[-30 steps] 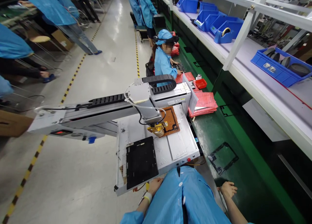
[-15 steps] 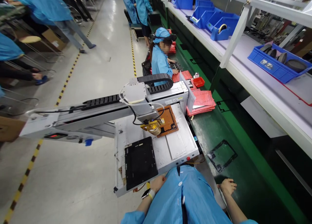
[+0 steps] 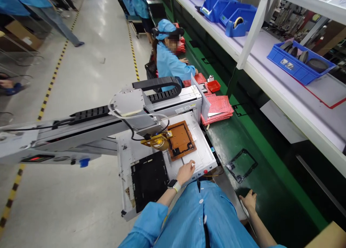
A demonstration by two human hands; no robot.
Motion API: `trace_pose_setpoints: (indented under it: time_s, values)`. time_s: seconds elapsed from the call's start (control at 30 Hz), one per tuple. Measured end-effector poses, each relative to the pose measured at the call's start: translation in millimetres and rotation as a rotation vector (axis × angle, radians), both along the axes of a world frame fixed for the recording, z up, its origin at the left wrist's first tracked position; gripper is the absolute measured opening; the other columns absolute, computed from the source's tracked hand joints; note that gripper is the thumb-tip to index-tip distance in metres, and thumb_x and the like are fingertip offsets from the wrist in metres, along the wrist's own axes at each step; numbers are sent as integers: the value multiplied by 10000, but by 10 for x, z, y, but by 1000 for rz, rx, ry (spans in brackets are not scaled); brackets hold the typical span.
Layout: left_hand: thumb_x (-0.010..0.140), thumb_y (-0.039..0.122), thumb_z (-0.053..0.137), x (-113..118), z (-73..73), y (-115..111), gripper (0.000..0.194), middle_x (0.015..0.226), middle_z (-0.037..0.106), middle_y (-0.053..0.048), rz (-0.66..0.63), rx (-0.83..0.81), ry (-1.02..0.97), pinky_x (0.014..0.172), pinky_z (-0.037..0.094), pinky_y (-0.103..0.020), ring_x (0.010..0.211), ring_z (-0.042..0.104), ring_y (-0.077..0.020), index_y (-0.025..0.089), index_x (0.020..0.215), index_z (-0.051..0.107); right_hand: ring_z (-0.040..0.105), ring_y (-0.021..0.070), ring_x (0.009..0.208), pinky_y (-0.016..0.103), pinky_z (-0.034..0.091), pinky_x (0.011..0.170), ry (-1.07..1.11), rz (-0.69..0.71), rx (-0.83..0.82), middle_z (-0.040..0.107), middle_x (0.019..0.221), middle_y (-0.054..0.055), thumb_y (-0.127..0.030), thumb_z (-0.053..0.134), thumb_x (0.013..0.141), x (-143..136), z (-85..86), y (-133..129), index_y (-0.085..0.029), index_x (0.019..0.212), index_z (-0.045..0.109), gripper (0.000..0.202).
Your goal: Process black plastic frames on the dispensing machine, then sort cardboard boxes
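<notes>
My left hand point(image 3: 186, 171), wearing a watch point(image 3: 173, 184), is over the front edge of the machine's white bed point(image 3: 198, 161). Its fingers are loosely bent, and I see nothing in them. Just beyond it lies an orange-brown fixture point(image 3: 175, 155) holding a dark frame-like part. The machine's brass-coloured head point(image 3: 159, 143) hangs at the fixture's left side. A flat black plate point(image 3: 149, 179) lies on the bed to the left. My right hand point(image 3: 249, 200) rests at the green bench's near edge, fingers apart and holding nothing. Past it lies a thin black rectangular frame point(image 3: 241, 165).
The machine's long gantry arm point(image 3: 92, 132) crosses to the left. Red bubble-wrap pouches point(image 3: 218, 109) and a small red tray point(image 3: 213, 85) lie on the bench point(image 3: 270, 190). A co-worker point(image 3: 173, 61) sits beyond. Blue bins point(image 3: 238, 21) stand on the right shelf.
My left hand has moved forward and right, from beside the bed's front edge to over it. The machine's head appears nearly unchanged against the fixture. The camera view has shifted.
</notes>
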State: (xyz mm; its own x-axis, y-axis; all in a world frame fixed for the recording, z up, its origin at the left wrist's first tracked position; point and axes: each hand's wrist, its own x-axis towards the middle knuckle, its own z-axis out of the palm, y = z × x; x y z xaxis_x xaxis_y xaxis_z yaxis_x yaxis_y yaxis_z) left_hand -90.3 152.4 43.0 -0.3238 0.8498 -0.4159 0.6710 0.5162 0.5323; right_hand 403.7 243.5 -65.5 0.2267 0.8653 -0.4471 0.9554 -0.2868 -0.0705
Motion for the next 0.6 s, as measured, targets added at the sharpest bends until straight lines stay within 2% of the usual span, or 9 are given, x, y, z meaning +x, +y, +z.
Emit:
trace_pose_setpoints:
  time_s: [0.07, 0.13, 0.27, 0.33, 0.47, 0.53, 0.6]
  values:
    - [1084, 270, 400, -33, 38, 216, 394, 1157, 754, -122, -78, 58, 144, 945, 457, -396, 1091, 682, -290, 150, 1362, 652, 541, 445, 1496, 517, 495, 1194, 71, 5, -16, 498, 1578, 364, -401, 716, 816, 98, 82, -41, -2, 1520, 552, 826]
    - [1051, 222, 414, -47, 12, 403, 437, 1318, 702, -189, -198, 128, 308, 1086, 436, -458, 1226, 630, -335, 81, 1380, 663, 568, 395, 1482, 456, 474, 1233, 139, 11, 4, 593, 1514, 303, -389, 624, 878, 157, 142, -125, 8, 1499, 595, 737]
    - [1003, 235, 495, -21, -152, 712, 573, 1572, 544, -297, -434, 195, 485, 1275, 299, -537, 1522, 427, -432, -47, 1491, 601, 719, 334, 1256, 399, 566, 1107, 322, -20, 16, 721, 1344, 224, -410, 545, 909, 53, 239, -409, -39, 1368, 704, 610]
    - [1007, 253, 500, -6, -242, 835, 614, 1658, 444, -335, -482, 167, 526, 1323, 214, -577, 1614, 301, -471, -97, 1505, 580, 743, 308, 1195, 372, 593, 1052, 436, 3, 36, 744, 1299, 201, -429, 534, 910, -99, 297, -554, -62, 1296, 739, 571]
    - [1038, 319, 506, -17, -353, 981, 549, 1722, 338, -346, -518, 81, 582, 1339, 147, -623, 1651, 233, -501, -75, 1369, 695, 750, 298, 1173, 365, 621, 1000, 589, 132, 74, 743, 1304, 170, -448, 526, 943, -495, 461, -702, -124, 1248, 770, 507]
    - [1037, 322, 519, -45, -351, 1003, 496, 1694, 387, -347, -514, 104, 567, 1337, 153, -621, 1641, 269, -490, -44, 1284, 745, 737, 303, 1184, 395, 620, 1007, 625, 210, 83, 733, 1316, 163, -415, 519, 972, -730, 564, -676, -138, 1257, 767, 469]
    - [1037, 308, 513, -86, -298, 1005, 453, 1579, 533, -339, -489, 170, 511, 1337, 171, -606, 1593, 373, -460, -10, 1221, 778, 715, 309, 1190, 436, 597, 1043, 649, 302, 96, 732, 1286, 161, -353, 522, 983, -1016, 673, -585, -142, 1271, 759, 429]
